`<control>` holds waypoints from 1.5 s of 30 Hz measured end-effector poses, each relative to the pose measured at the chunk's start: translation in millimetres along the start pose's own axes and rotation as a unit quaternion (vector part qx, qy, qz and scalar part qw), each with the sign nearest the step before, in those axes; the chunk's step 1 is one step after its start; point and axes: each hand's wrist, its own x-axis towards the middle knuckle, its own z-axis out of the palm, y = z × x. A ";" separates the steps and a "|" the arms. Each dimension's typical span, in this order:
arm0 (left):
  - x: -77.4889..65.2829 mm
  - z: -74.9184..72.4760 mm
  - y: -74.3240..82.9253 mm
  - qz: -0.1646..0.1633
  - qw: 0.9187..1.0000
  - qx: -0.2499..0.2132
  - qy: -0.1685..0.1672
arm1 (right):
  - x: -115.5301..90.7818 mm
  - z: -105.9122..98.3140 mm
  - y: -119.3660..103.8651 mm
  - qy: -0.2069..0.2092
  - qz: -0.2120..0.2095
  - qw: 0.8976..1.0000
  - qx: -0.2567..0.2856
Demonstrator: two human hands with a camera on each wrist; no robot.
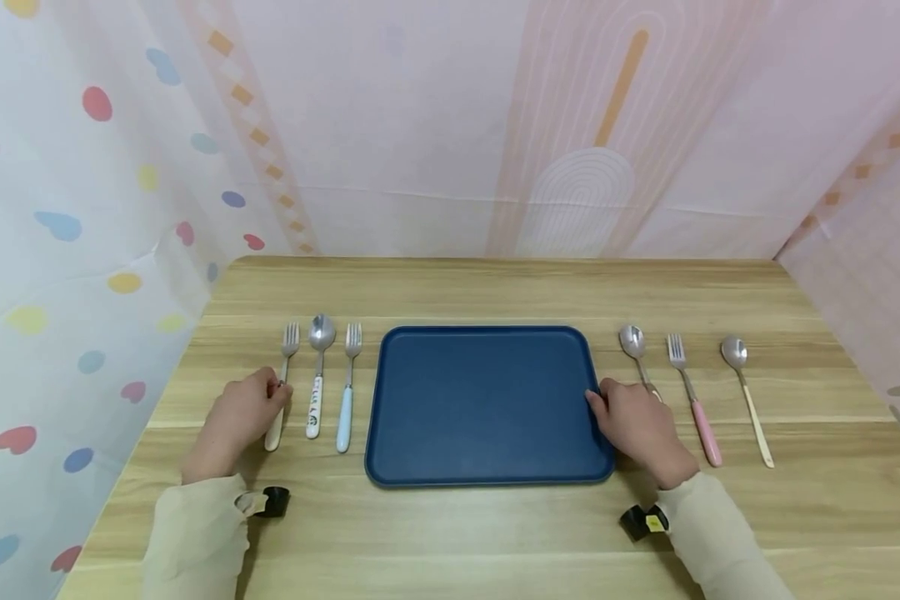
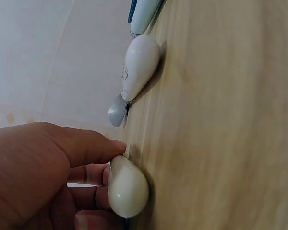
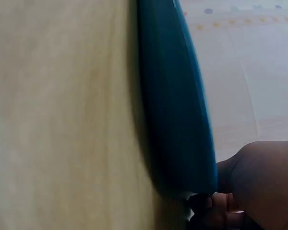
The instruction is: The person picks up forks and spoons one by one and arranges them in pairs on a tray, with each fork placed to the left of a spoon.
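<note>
My left hand (image 1: 243, 408) pinches the cream handle of a fork (image 1: 274, 432) lying at the far left of the cutlery. In the left wrist view the handle's rounded end (image 2: 128, 189) sits between thumb and fingers, close against the table. My right hand (image 1: 637, 421) grips the right edge of a dark blue rectangular tray (image 1: 487, 408), thumb over the rim and fingers curled at its side. This hand overlaps a metal spoon (image 1: 633, 340) and hides its handle. Only the tray's side (image 3: 175, 105) and part of the hand show in the right wrist view.
Between fork and tray lie a spoon with a patterned white handle (image 1: 314, 408) and a light-blue-handled fork (image 1: 344, 421). Right of the hand are a pink-handled fork (image 1: 705, 433) and a cream-handled spoon (image 1: 756, 425). A patterned curtain (image 1: 420, 125) hangs behind the wooden table (image 1: 450, 542).
</note>
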 end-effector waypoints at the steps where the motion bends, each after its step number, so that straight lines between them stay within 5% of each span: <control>1: 0.6 0.6 0.1 0.003 1.000 0.001 0.003 | 0.2 0.6 1.3 0.000 -0.003 1.000 0.000; 12: 2.9 2.3 0.4 -0.020 1.000 -0.003 0.004 | 3.3 4.1 10.3 0.005 -0.031 0.999 0.031; 23: -7.6 -6.7 3.2 0.000 1.000 -0.003 0.024 | 6.5 9.3 10.8 0.004 -0.051 0.997 0.049; 30: -5.0 -13.5 24.9 0.053 0.997 0.003 0.057 | 5.8 7.4 14.3 0.009 -0.043 0.998 0.052; 45: -3.8 -1.6 79.1 0.079 0.995 -0.041 0.049 | 5.8 5.5 13.0 0.003 -0.028 0.997 0.070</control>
